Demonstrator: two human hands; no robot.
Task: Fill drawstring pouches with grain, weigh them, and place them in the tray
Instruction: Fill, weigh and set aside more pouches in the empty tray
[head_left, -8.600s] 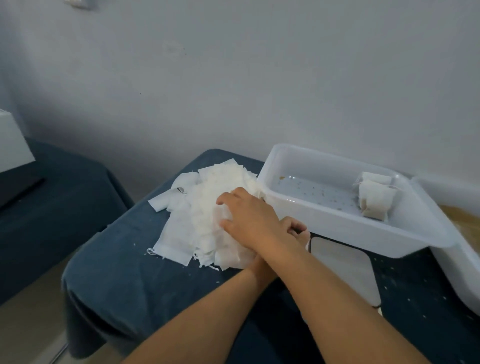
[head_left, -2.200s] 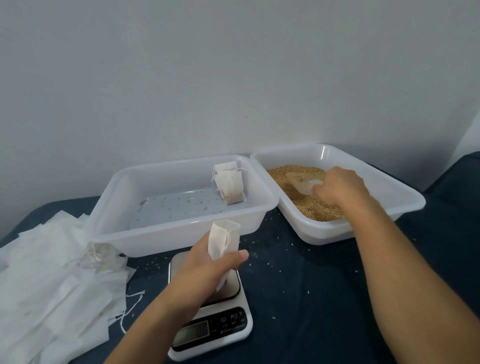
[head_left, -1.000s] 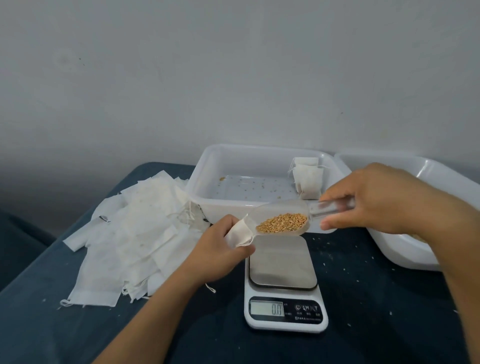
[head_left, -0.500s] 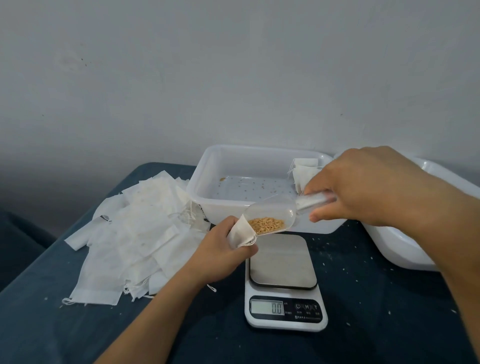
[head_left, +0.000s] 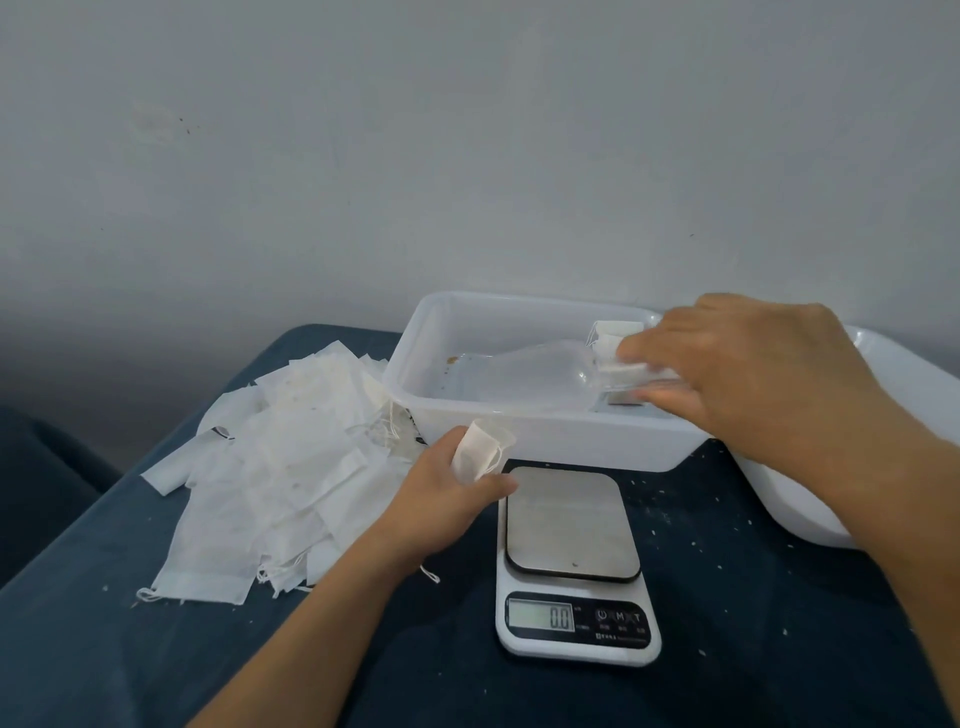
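White fabric pouch (head_left: 480, 451) is gripped upright by the left hand (head_left: 448, 493), clear scoop (head_left: 524, 376) by the right hand (head_left: 748, 374); weighing on the scale (head_left: 571, 561) and traying (head_left: 519, 436) remain undone.

We cannot tell whether the pouch (head_left: 480, 455) held in the left hand (head_left: 448, 496) has grain inside, since its cloth hides the contents. The right hand (head_left: 748, 371) covers the scoop's (head_left: 524, 375) handle and most of the filled pouches (head_left: 615, 343) in the tray (head_left: 545, 436). The second tray (head_left: 810, 499) is cut off by the right edge, its contents out of sight. The scale's (head_left: 571, 561) button labels are too small for us to read.
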